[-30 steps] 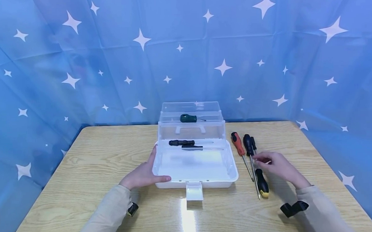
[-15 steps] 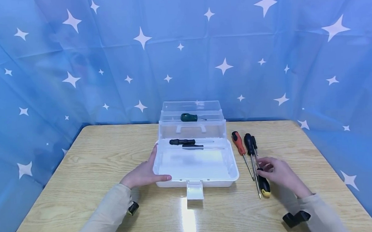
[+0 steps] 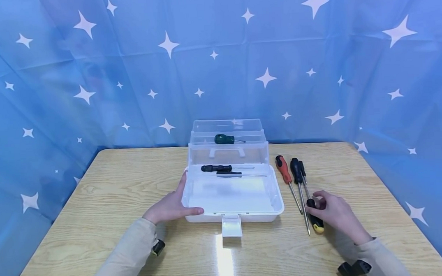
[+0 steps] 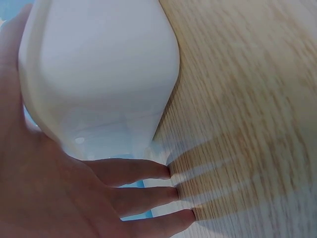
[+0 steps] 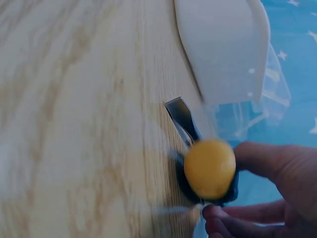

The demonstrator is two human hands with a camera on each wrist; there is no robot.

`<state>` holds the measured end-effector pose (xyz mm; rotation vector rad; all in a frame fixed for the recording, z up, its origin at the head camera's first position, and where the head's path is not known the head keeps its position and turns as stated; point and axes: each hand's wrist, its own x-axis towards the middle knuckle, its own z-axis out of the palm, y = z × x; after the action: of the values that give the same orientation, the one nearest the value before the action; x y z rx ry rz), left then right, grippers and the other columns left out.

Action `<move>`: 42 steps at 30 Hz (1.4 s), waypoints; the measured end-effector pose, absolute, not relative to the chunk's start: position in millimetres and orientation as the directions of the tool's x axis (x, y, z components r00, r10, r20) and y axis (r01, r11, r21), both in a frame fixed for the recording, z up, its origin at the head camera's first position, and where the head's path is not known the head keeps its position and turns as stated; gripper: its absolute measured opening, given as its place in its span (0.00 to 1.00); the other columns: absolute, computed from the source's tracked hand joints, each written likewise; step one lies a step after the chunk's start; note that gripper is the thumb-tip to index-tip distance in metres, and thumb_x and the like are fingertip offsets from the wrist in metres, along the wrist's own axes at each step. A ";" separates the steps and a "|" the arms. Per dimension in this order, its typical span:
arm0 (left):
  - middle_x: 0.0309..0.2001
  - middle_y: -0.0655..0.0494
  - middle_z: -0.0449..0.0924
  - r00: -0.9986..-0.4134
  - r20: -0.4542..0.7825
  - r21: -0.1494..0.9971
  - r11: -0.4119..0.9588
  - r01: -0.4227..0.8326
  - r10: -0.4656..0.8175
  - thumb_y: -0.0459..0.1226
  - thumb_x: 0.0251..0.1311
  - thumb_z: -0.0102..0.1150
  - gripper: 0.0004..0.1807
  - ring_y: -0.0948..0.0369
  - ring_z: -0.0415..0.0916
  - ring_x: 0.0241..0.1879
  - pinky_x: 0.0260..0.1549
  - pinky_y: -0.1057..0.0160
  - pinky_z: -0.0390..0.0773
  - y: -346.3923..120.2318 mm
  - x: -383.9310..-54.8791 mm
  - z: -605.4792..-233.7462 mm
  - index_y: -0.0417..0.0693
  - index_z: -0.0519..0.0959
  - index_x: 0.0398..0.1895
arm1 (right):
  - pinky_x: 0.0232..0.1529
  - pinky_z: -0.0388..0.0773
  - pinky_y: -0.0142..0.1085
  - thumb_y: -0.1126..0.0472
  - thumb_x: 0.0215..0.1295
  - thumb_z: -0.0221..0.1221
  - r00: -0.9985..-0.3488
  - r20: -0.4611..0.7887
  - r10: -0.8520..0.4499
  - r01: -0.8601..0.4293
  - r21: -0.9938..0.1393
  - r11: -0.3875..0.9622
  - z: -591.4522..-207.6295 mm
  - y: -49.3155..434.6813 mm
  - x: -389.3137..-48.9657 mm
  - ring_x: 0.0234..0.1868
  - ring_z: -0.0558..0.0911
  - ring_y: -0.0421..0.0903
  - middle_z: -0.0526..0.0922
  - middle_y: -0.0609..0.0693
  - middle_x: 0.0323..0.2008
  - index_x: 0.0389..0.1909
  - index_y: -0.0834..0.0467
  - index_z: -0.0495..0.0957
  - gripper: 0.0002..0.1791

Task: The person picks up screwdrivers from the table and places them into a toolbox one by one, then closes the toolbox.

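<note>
My left hand [image 3: 167, 208] rests against the left side of an open white toolbox [image 3: 254, 218]. Its thumb lies on the front rim; its fingers stretch out along the side, and some tips touch the table in the left wrist view. On the right, my right hand [image 3: 335, 212] pinches the black handle of a yellow-ended screwdriver [image 3: 316, 222] between thumb and fingers. That yellow end [image 5: 209, 168] faces the camera in the right wrist view. Just left of the hand lie a long black-handled screwdriver [image 3: 296, 170], a thin black screwdriver [image 3: 302, 168] and a red screwdriver [image 3: 283, 168].
Two black screwdrivers, one thicker [image 3: 216, 168] and one thin [image 3: 228, 174], lie toward the back of the box. A green-handled screwdriver [image 3: 224, 139] sits in the raised clear lid [image 3: 227, 154]. The latch [image 3: 231, 227] hangs off the front. A starred blue curtain [image 3: 218, 80] surrounds the wooden table [image 3: 134, 179].
My right hand has moved toward me, from the screwdriver shafts to the black-and-yellow handle, which has shifted slightly right. The left hand has stayed on the box.
</note>
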<state>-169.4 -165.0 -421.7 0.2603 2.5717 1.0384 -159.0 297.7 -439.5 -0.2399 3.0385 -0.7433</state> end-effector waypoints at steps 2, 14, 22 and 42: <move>0.69 0.29 0.54 -0.921 -0.253 0.703 0.710 0.036 0.297 0.62 0.46 0.69 0.70 0.35 0.61 0.64 0.57 0.39 0.66 -165.1 -169.5 -421.9 0.53 0.27 0.77 | 0.29 0.73 0.43 0.54 0.56 0.69 -0.990 0.030 -0.137 -0.135 -0.461 0.877 -439.5 299.4 -158.5 0.27 0.77 0.44 0.78 0.46 0.26 0.49 0.73 0.75 0.30; 0.68 0.29 0.56 -0.920 -0.246 0.718 0.695 0.038 0.304 0.62 0.45 0.70 0.70 0.37 0.62 0.63 0.57 0.40 0.66 -165.5 -170.1 -422.6 0.54 0.27 0.77 | 0.26 0.69 0.39 0.58 0.55 0.67 -0.999 0.028 -0.040 -0.049 -0.469 0.882 -441.1 306.1 -155.0 0.26 0.74 0.44 0.79 0.48 0.26 0.37 0.69 0.79 0.18; 0.69 0.30 0.56 -0.918 -0.242 0.723 0.689 0.044 0.313 0.61 0.46 0.70 0.70 0.37 0.63 0.63 0.57 0.40 0.66 -165.6 -169.4 -423.5 0.54 0.27 0.77 | 0.26 0.70 0.39 0.60 0.56 0.66 -0.997 0.079 0.015 -0.026 -0.492 0.870 -446.1 313.5 -151.9 0.27 0.78 0.46 0.82 0.51 0.28 0.40 0.70 0.80 0.17; 0.68 0.29 0.56 -0.920 -0.241 0.715 0.697 0.046 0.308 0.61 0.45 0.70 0.70 0.37 0.63 0.63 0.57 0.40 0.66 -165.8 -169.3 -422.2 0.54 0.27 0.77 | 0.31 0.66 0.29 0.59 0.60 0.65 -0.929 0.240 0.282 0.078 -0.618 0.782 -449.7 334.9 -153.6 0.42 0.80 0.60 0.84 0.66 0.40 0.44 0.67 0.84 0.16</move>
<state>-169.3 -165.8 -422.2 0.2773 2.5650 1.0679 -153.6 334.9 -449.7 0.3405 3.2671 -1.1084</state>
